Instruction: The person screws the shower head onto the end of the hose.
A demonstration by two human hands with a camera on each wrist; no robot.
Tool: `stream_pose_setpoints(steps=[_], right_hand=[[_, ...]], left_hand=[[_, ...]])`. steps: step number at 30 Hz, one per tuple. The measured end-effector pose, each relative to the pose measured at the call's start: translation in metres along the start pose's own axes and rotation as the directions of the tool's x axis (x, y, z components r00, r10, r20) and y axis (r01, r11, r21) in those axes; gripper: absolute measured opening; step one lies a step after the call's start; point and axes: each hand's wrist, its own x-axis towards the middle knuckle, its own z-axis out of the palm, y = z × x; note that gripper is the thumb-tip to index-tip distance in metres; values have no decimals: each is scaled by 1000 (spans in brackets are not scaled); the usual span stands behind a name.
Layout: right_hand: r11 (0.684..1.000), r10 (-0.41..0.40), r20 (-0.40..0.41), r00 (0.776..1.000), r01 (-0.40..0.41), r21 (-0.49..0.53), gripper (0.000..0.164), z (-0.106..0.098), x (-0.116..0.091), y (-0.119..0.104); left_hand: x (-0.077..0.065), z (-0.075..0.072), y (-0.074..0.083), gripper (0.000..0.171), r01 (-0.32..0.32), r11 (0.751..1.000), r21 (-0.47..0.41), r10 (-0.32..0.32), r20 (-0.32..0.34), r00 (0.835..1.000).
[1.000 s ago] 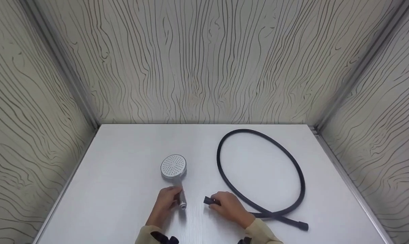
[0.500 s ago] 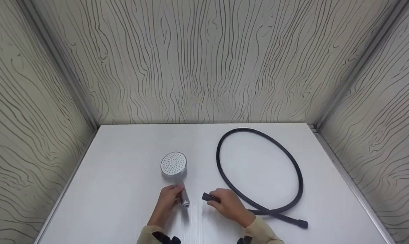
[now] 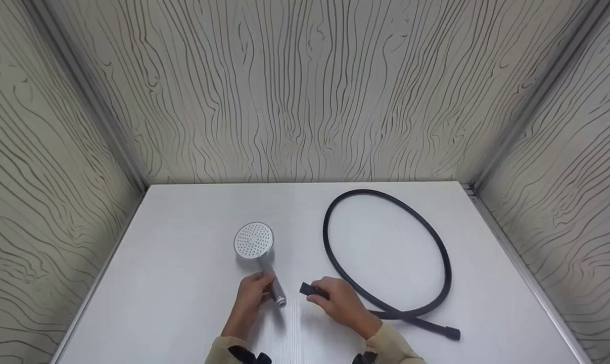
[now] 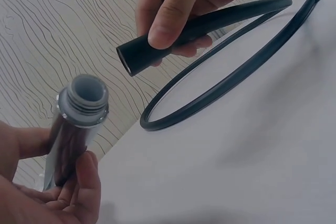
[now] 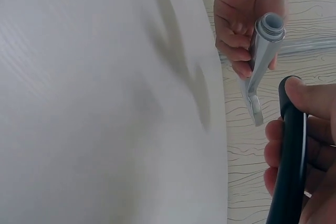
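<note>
My left hand (image 3: 251,298) grips the handle of a chrome shower head (image 3: 254,240), whose round perforated face is turned up. The handle's threaded end (image 4: 86,98) points toward me and to the right, its bore visible in the left wrist view. My right hand (image 3: 342,303) pinches a black shower hose (image 3: 438,242) just behind its end fitting (image 4: 139,56), thumb on top and fingers beneath. That fitting's open mouth faces the threaded end, with a small gap between the two. In the right wrist view the hose (image 5: 289,177) runs back along the right palm.
On the white table (image 3: 183,232) the rest of the hose lies in one large loop at the right and crosses itself near the front. Its other end fitting (image 3: 452,333) lies at the front right. Wood-grain panels (image 3: 305,91) stand behind and at both sides.
The shower head has tilted, its face shifting slightly up and left while the threaded end moves right and up. My right hand has moved slightly up and left with the hose end.
</note>
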Motion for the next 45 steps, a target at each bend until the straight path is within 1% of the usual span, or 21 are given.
stream_pose_setpoints(steps=[4,8,11,14,19,25,33,36,41,45], right_hand=[[1000,-3,0,1000,3,22,14,-3,1,-6],[999,-25,-14,1000,26,28,14,-3,1,-8],[998,-58,-34,998,59,37,14,-2,0,-8],[996,-75,-47,996,77,41,12,-2,1,-9],[996,-72,-49,996,75,52,7,-4,3,-12],[996,-74,-50,996,76,47,11,-4,1,-15],[997,-57,-32,998,59,44,13,-4,-1,-16],[996,-77,-46,996,79,42,14,-4,-1,-16],[990,-132,-79,988,135,43,12,-3,-2,-15],[991,-124,-74,990,127,49,9,-3,-2,-15]], left_hand=[[-1,0,2,45,-5,1000,-23,5,4,1000],[-3,-1,2,51,-23,1000,-3,23,19,1000],[-4,0,2,54,-34,999,11,34,20,999],[-4,1,3,54,-28,1000,3,28,8,1000],[-5,2,4,53,-39,999,-31,39,5,999],[-6,3,3,51,-42,998,-50,41,-17,999],[-9,3,1,53,-34,997,-71,33,-21,999],[-9,3,2,53,-44,996,-77,42,-21,999],[-11,4,-1,54,-49,995,-92,47,-24,999],[-12,6,-1,57,-44,994,-104,41,-32,999]])
